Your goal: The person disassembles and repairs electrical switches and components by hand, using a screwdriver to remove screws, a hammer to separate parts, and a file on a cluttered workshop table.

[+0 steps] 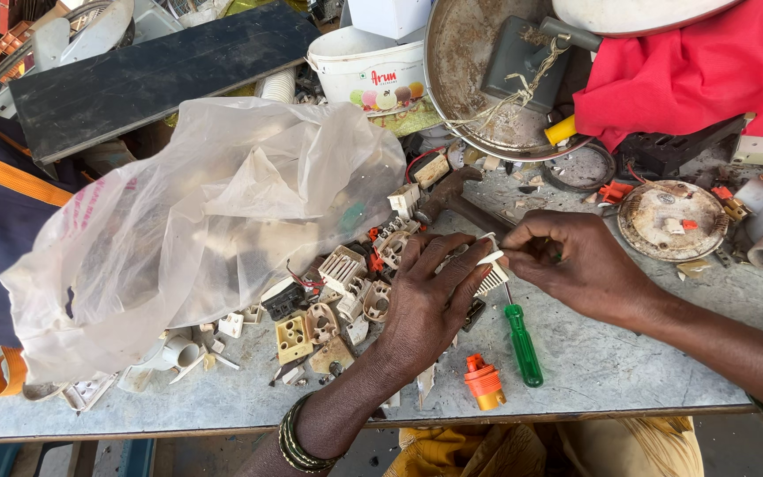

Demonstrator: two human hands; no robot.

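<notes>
— So, where are the two hands?

— Both sit near the middle of the grey table (pixel 629 371). The left hand (pixel 430 296) lies palm down, fingers (pixel 470 265) spread and stretched toward two o'clock, their tips touching a small white ribbed plastic part (pixel 491 270). The right hand (pixel 576 265) comes in from three o'clock, its thumb and forefinger pinched nearly shut at the same white part's upper edge. Whether something thin is held in that pinch, I cannot tell.

— And what lies around them?

— At six o'clock from the white part, a green-handled screwdriver (pixel 521 340) rests on the table, its shaft running up under the fingertips. Just beside it at seven o'clock stands a small orange and yellow plug-like piece (pixel 483 382). At nine o'clock from the left hand is a heap of broken cream and white switch and socket pieces (pixel 328 305), and beyond that a big crumpled clear plastic bag (pixel 196 230).

— Anything farther up?

— At twelve o'clock a hammer (pixel 452 199) lies with its handle passing behind the hands. Higher still a dented round metal pan (pixel 479 79), a white plastic tub (pixel 364 66) and a red cloth (pixel 691 71) at one o'clock. A round rusty disc (pixel 673 221) lies at two o'clock from the right hand. The left wrist wears dark bangles (pixel 298 442).
</notes>
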